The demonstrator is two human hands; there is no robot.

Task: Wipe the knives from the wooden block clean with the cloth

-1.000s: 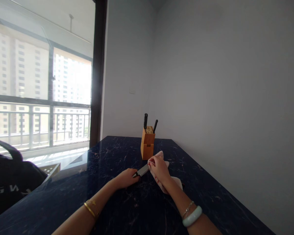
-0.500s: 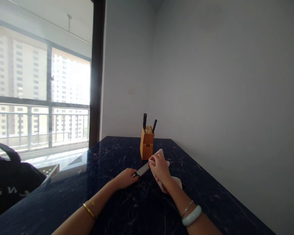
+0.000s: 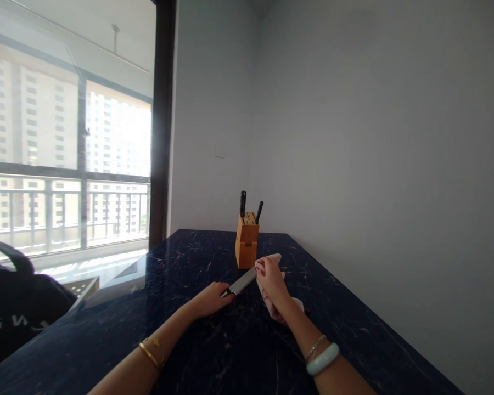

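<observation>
My left hand (image 3: pixel 214 298) is closed around the handle of a kitchen knife (image 3: pixel 242 281), whose broad steel blade points away to the right. Most of the handle is hidden in the fist. A pale pinkish cloth (image 3: pixel 267 302) is bunched in my right hand (image 3: pixel 272 281), its fingers pinched together by the far end of the blade. The cloth covers the blade's tip, and part of it hangs below the wrist. Just beyond the blade stands a wooden knife block (image 3: pixel 247 244) with two black-handled knives (image 3: pixel 242 203) in it.
The dark blue marbled table (image 3: pixel 181 252) stretches from me towards the corner of the walls. On the left sits a black bag (image 3: pixel 16 307) with white letters, near a large window (image 3: pixel 66 137). A grey wall (image 3: pixel 374 164) runs along the right.
My right hand and the cloth have slid a little to the right along the blade, towards its tip, so more steel shows. My left hand has hardly moved.
</observation>
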